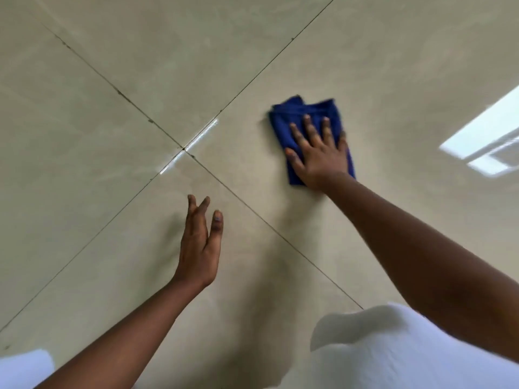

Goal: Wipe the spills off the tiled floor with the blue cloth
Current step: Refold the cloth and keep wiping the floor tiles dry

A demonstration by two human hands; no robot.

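Blue cloth, folded, lies on the tiled floor right of the grout crossing; keep your right hand pressed flat, fingers spread, your left hand open and clear.

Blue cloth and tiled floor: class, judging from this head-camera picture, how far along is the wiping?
Done: unclear; no distinct spill shows on the tiled floor, only glare. In hand: the right hand presses flat on the folded blue cloth, right of where the grout lines cross. The left hand is open and holds nothing. Left: cannot be judged.
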